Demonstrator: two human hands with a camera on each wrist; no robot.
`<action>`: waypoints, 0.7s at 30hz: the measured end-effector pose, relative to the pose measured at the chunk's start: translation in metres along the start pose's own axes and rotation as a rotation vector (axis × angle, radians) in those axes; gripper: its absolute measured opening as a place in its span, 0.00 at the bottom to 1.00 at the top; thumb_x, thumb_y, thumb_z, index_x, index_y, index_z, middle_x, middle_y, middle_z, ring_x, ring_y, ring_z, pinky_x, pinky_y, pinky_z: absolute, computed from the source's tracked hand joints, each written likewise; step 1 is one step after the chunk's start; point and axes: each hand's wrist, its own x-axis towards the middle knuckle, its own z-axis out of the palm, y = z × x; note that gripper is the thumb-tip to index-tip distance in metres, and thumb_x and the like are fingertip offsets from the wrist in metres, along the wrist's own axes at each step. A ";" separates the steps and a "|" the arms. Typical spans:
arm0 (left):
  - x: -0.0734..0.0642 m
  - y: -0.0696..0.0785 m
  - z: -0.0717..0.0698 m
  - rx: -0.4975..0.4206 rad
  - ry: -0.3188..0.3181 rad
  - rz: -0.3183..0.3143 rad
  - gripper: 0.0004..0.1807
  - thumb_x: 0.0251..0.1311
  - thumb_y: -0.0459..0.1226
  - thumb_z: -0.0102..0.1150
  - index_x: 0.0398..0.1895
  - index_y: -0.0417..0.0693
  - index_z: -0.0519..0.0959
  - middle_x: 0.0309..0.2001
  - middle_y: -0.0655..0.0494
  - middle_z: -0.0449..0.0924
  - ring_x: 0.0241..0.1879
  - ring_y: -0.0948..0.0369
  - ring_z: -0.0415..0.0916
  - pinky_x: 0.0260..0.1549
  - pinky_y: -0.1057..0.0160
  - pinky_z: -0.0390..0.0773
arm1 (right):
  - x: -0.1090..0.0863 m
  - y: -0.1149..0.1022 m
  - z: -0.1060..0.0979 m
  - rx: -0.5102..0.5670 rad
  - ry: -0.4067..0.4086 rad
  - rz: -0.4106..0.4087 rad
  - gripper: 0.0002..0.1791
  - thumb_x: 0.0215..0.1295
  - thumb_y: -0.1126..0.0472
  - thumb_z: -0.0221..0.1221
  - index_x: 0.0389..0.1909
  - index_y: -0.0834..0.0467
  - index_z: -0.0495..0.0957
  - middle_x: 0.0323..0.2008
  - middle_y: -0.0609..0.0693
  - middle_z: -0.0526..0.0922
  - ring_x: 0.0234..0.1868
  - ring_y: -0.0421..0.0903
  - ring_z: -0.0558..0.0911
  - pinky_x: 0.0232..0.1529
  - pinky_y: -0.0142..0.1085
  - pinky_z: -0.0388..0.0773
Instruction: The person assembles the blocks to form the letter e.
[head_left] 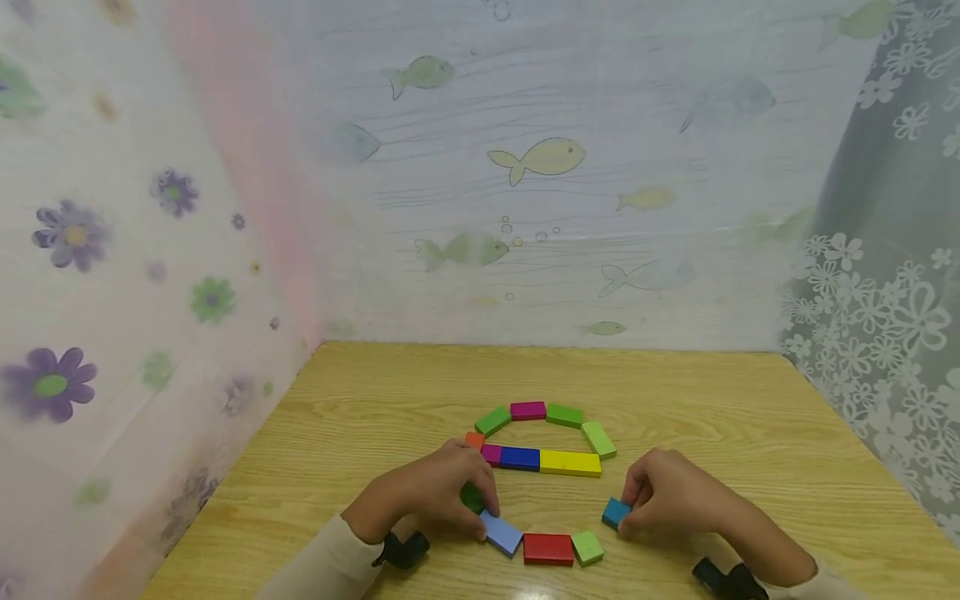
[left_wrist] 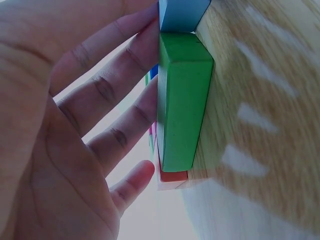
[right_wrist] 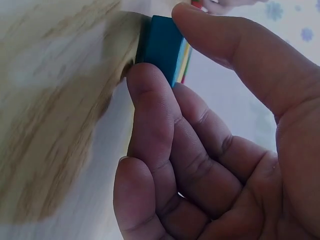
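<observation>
My left hand point(head_left: 438, 487) pinches a light blue block point(head_left: 502, 534) between thumb and fingertips at the lower left of a ring of flat coloured blocks. A green block point(left_wrist: 185, 105) lies end to end with it, partly hidden under that hand in the head view; the other fingers run along its side in the left wrist view. Out to the right, my right hand point(head_left: 675, 496) grips a small teal-blue block point(head_left: 616, 513) by thumb and fingers. To the left of this block, a light green block point(head_left: 587, 547) sits beside a red block point(head_left: 548, 549).
Across the ring runs a row of magenta, dark blue point(head_left: 521, 459) and yellow point(head_left: 570, 463) blocks. Green, magenta point(head_left: 528, 411) and lime point(head_left: 598, 439) blocks form the arc behind it, with an orange block point(head_left: 474, 441) at left. Patterned curtains point(head_left: 540, 275) border the wooden table point(head_left: 375, 392).
</observation>
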 end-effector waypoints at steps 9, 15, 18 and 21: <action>-0.001 -0.002 0.002 -0.005 0.001 -0.007 0.10 0.54 0.52 0.78 0.39 0.74 0.88 0.41 0.84 0.80 0.52 0.77 0.73 0.65 0.54 0.61 | 0.001 -0.005 0.007 0.013 -0.009 -0.008 0.14 0.48 0.52 0.81 0.28 0.51 0.86 0.27 0.41 0.87 0.29 0.41 0.85 0.32 0.32 0.82; 0.000 0.000 0.000 -0.015 -0.003 -0.011 0.10 0.53 0.51 0.79 0.38 0.73 0.89 0.41 0.84 0.80 0.51 0.77 0.73 0.65 0.53 0.60 | 0.002 -0.006 0.011 -0.004 -0.014 -0.018 0.14 0.48 0.51 0.81 0.28 0.50 0.86 0.26 0.40 0.86 0.28 0.41 0.84 0.31 0.32 0.81; 0.000 0.001 -0.001 -0.018 -0.006 -0.017 0.10 0.53 0.51 0.79 0.38 0.72 0.89 0.40 0.84 0.80 0.51 0.77 0.72 0.65 0.53 0.60 | 0.002 -0.006 0.012 -0.014 -0.012 -0.026 0.14 0.47 0.51 0.81 0.27 0.49 0.86 0.26 0.40 0.86 0.28 0.40 0.84 0.31 0.32 0.82; 0.000 0.002 -0.001 -0.026 -0.012 -0.027 0.10 0.53 0.50 0.79 0.38 0.72 0.89 0.40 0.84 0.80 0.51 0.77 0.72 0.66 0.52 0.60 | 0.003 -0.006 0.013 -0.016 -0.011 -0.028 0.14 0.47 0.51 0.81 0.27 0.49 0.86 0.26 0.39 0.86 0.28 0.40 0.84 0.31 0.32 0.82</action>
